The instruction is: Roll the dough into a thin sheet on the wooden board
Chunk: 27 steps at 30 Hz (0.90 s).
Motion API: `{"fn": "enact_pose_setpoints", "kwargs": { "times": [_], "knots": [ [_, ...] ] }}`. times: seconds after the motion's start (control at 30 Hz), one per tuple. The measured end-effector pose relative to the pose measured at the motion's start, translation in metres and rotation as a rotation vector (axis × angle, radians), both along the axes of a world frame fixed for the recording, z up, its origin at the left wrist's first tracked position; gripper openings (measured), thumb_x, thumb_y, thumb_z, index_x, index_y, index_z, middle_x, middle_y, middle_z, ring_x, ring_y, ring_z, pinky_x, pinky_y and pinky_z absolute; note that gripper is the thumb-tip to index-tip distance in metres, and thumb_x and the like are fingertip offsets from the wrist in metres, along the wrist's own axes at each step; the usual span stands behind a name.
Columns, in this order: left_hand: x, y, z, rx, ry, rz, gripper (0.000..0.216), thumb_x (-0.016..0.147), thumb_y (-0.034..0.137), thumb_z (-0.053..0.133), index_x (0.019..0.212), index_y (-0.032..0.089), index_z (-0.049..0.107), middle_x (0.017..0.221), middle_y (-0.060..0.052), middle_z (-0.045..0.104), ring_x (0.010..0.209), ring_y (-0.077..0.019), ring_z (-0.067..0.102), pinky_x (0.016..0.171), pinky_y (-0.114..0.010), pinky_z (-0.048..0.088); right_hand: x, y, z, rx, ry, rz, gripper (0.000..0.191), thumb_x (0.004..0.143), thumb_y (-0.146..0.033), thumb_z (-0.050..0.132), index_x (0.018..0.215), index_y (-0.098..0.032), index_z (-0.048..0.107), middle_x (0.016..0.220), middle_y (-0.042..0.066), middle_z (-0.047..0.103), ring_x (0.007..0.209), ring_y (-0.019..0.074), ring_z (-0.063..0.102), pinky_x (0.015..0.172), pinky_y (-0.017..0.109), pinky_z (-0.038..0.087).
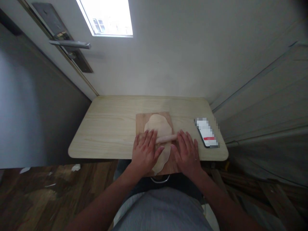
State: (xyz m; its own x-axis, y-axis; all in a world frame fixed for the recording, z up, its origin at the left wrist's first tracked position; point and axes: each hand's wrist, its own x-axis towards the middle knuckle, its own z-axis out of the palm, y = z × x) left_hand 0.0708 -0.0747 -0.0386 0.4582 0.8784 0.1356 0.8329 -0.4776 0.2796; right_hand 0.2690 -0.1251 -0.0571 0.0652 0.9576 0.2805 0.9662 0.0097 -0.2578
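A pale wooden rolling pin lies crosswise over a thin, flattened sheet of dough. My left hand covers the pin's left end, its fingers bent over the top and the thumb on the near side. Over the right end is my right hand, fingers laid across the pin and thumb pointing inward. The parts of the pin beneath both hands are hidden. Under the dough is a wooden board, whose near end reaches past the table's front edge. The dough stretches along the board both in front of and behind the pin.
The light wooden table stands against a white door with a metal handle. On the table's right side lies a phone with its screen lit. A metal loop shows below the board's near edge.
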Motion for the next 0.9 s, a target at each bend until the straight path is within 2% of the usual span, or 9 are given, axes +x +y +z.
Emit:
{"fn": "enact_pose_setpoints", "kwargs": {
  "times": [0.1, 0.2, 0.33, 0.47, 0.77, 0.9],
  "knots": [
    [-0.004, -0.01, -0.002, 0.004, -0.013, -0.032, 0.061, 0.102, 0.052, 0.043, 0.157, 0.027, 0.036, 0.159, -0.007, 0.046, 0.15, -0.0295, 0.036, 0.123, -0.054, 0.024, 0.007, -0.006, 0.001, 0.017, 0.038, 0.01, 0.052, 0.101, -0.042, 0.045, 0.148, -0.02, 0.049, 0.154, 0.014, 0.05, 0.145, 0.033, 0.04, 0.117, 0.061, 0.027],
    [-0.008, -0.011, -0.002, 0.012, -0.012, -0.053, 0.053, 0.102, 0.046, 0.046, 0.151, 0.026, 0.045, 0.155, -0.008, 0.051, 0.147, -0.029, 0.04, 0.123, -0.054, 0.025, 0.018, 0.003, 0.001, 0.052, 0.111, 0.024, 0.042, 0.096, -0.042, 0.057, 0.132, -0.021, 0.063, 0.141, 0.012, 0.062, 0.135, 0.0323, 0.05, 0.115, 0.057, 0.033],
    [-0.013, 0.002, 0.003, 0.017, -0.015, -0.02, 0.036, 0.1, 0.038, 0.051, 0.133, 0.025, 0.06, 0.144, -0.009, 0.061, 0.138, -0.0302, 0.049, 0.12, -0.057, 0.027, 0.034, 0.026, 0.004, 0.007, 0.192, 0.139, 0.029, 0.09, -0.039, 0.066, 0.114, -0.024, 0.072, 0.118, 0.009, 0.07, 0.117, 0.028, 0.058, 0.107, 0.048, 0.042],
    [-0.022, 0.015, 0.009, 0.036, -0.022, 0.006, 0.025, 0.097, 0.033, 0.056, 0.118, 0.024, 0.065, 0.127, -0.009, 0.068, 0.119, -0.0293, 0.058, 0.115, -0.054, 0.034, 0.037, 0.035, 0.006, -0.028, 0.198, 0.184, 0.025, 0.088, -0.042, 0.07, 0.105, -0.024, 0.074, 0.104, 0.007, 0.07, 0.106, 0.0263, 0.059, 0.104, 0.046, 0.043],
    [-0.046, 0.045, 0.008, 0.033, 0.003, -0.009, 0.027, 0.098, 0.037, 0.054, 0.12, 0.025, 0.064, 0.127, -0.009, 0.068, 0.123, -0.0295, 0.058, 0.118, -0.058, 0.027, 0.015, 0.042, 0.001, 0.038, 0.189, 0.179, 0.028, 0.089, -0.046, 0.072, 0.105, -0.023, 0.074, 0.119, 0.008, 0.068, 0.116, 0.0259, 0.056, 0.108, 0.044, 0.04],
    [-0.046, 0.06, 0.011, 0.021, -0.055, -0.02, 0.031, 0.095, 0.045, 0.058, 0.118, 0.025, 0.065, 0.129, -0.008, 0.068, 0.124, -0.0285, 0.058, 0.116, -0.053, 0.033, 0.015, 0.055, 0.002, 0.003, 0.204, 0.16, 0.029, 0.088, -0.048, 0.071, 0.103, -0.023, 0.074, 0.12, 0.007, 0.068, 0.119, 0.026, 0.056, 0.11, 0.044, 0.038]
  ]
}}
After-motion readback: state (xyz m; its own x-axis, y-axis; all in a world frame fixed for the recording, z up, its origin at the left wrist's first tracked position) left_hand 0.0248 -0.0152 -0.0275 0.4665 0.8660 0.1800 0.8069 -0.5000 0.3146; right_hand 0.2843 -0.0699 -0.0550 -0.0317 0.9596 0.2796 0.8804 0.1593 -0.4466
